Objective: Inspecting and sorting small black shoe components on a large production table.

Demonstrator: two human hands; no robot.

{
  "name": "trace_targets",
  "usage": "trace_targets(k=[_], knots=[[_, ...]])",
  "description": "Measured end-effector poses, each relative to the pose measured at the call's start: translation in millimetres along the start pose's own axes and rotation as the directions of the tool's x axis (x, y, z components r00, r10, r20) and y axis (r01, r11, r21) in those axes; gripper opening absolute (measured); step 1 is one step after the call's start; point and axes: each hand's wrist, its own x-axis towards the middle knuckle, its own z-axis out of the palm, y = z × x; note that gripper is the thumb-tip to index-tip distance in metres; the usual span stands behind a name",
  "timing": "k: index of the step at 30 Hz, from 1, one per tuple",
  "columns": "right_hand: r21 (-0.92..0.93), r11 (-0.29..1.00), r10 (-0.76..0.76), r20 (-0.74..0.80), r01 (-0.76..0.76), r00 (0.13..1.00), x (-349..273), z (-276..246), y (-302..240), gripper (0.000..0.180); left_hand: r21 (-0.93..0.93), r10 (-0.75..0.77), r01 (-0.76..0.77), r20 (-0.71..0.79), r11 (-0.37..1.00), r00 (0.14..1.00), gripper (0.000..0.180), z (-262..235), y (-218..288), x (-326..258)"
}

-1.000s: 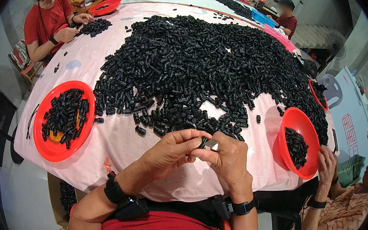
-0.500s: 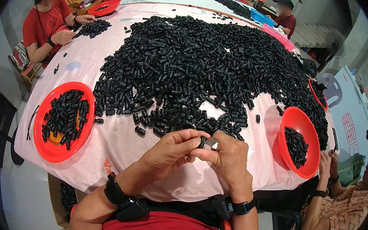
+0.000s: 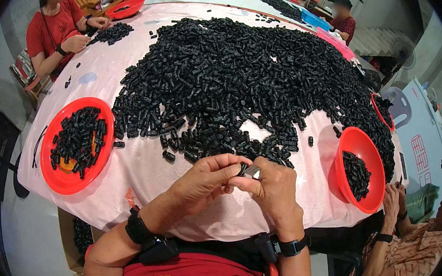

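- The left hand (image 3: 201, 178) comes from the near left side, its forearm slanting inward, and the wrist carries a black band (image 3: 138, 229).
- Its thumb and index finger are pressed together on a small black piece (image 3: 243, 169), which is therefore between the two hands, in front of the near edge of the heap; the other fingers are curled below.
- The right hand (image 3: 276, 189) comes from the near right side with the forearm more straight, and a black watch (image 3: 291, 248) is around its wrist.
- Its fingers are bent and clamped on a flat, shiny object (image 3: 252, 172), of which one end points left to the black piece; the kind of this object I cannot tell.
- The two hands meet, or nearly meet, above the pink tablecloth (image 3: 156, 190).
- On the left stands a red plate (image 3: 67, 187), with a loose pile of black pieces in it and some orange pattern visible under them.
- On the right there is a deeper red bowl (image 3: 370, 156); black pieces lie together in its lower part.
- Between these containers, and farther, spreads the big heap of black pieces (image 3: 238, 80).
- At the far left is a red basin (image 3: 138, 6) with a few dark things inside.
- Near left, below the table edge, a cardboard box (image 3: 65, 229) holds more black pieces.
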Motion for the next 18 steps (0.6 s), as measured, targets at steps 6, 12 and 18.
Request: trace_targets(k=[6, 12, 18], knots=[[0.067, 0.997, 0.034, 0.002, -0.034, 0.999, 1, -2, -3, 0.053, -0.006, -0.008, 0.008, -0.047, 1.000, 0.999, 0.031, 3, 1, 0], [-0.089, 0.996, -0.001, 0.035, 0.004, 0.999, 2, -2, -5, 0.054, -0.047, 0.029, -0.029, -0.005, 0.998, 1.000, 0.030, -4, -4, 4], [0.422, 0.899, 0.159, -0.055, -0.121, 0.986, 6, -10, -14, 0.023, -0.113, 0.047, -0.043, 0.031, 0.993, 0.998, 0.032, -6, -2, 5]])
